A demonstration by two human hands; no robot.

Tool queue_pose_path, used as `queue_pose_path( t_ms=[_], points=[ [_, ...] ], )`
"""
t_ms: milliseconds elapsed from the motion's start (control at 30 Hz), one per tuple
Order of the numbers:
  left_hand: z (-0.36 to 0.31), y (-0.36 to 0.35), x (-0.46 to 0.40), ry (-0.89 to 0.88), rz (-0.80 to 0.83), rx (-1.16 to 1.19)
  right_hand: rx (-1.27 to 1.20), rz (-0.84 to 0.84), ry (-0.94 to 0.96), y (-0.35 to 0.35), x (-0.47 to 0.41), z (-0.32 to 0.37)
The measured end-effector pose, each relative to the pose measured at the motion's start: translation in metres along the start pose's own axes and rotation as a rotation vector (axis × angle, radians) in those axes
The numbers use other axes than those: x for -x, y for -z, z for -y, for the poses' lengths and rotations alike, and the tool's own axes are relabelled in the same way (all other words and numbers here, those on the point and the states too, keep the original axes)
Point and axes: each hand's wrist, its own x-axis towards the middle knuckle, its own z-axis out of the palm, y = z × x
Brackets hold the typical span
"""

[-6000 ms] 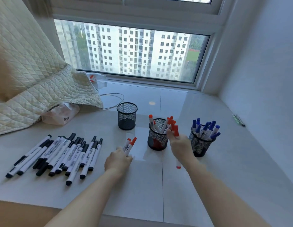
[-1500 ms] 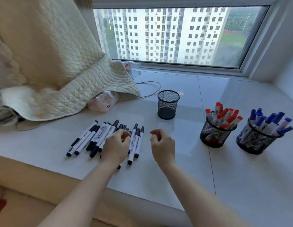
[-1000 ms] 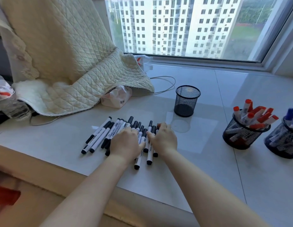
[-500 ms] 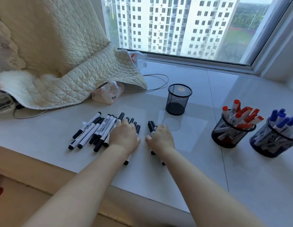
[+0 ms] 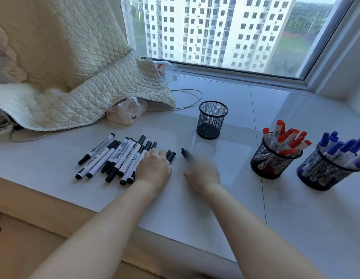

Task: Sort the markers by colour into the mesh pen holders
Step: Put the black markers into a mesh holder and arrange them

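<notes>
glossy white table under the high-rise window carries everything you need. your right hand, blurred with motion, has pulled away from the row since half a second ago and now grips a few white-barrelled black-capped markers, their caps poking out just ahead of its knuckles; how many you cannot tell through the blur. your left hand lies on the near end of the remaining black markers, which fan out to its left; its fingers are hidden, so whether it grips any is unclear. the empty black mesh pen holder stands ahead and slightly right of your right hand, well apart. further right, the mesh holder of red-capped markers and the mesh holder of blue-capped markers look full. so red and blue seem done, and black has only begun: the next carry likely goes forward to the empty holder.
</notes>
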Motion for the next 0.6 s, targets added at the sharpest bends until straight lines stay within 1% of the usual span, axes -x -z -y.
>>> queue_pose_path(
  t_ms=[67, 167, 267, 467, 533, 600],
  points=[
    [-0.008, -0.004, 0.001, 0.008, 0.000, 0.037, -0.008, 0.014, 0.005, 0.003, 0.002, -0.004],
    [-0.020, -0.009, 0.004, 0.040, -0.015, 0.122, -0.113, 0.005, -0.068, 0.007, 0.001, -0.015],
    [-0.028, -0.014, 0.004, 0.003, -0.066, 0.113, -0.213, 0.017, -0.135, 0.013, -0.001, -0.027],
    [-0.035, -0.021, -0.010, 0.011, -0.109, 0.108, -0.270, 0.102, -0.153, 0.021, -0.013, -0.029],
    [-0.036, -0.022, -0.020, 0.020, -0.136, 0.135, -0.323, 0.051, -0.137, 0.033, -0.027, -0.025],
    [-0.038, -0.021, -0.033, 0.032, -0.173, 0.170, -0.463, -0.073, -0.113, 0.052, -0.045, -0.019]
  ],
)
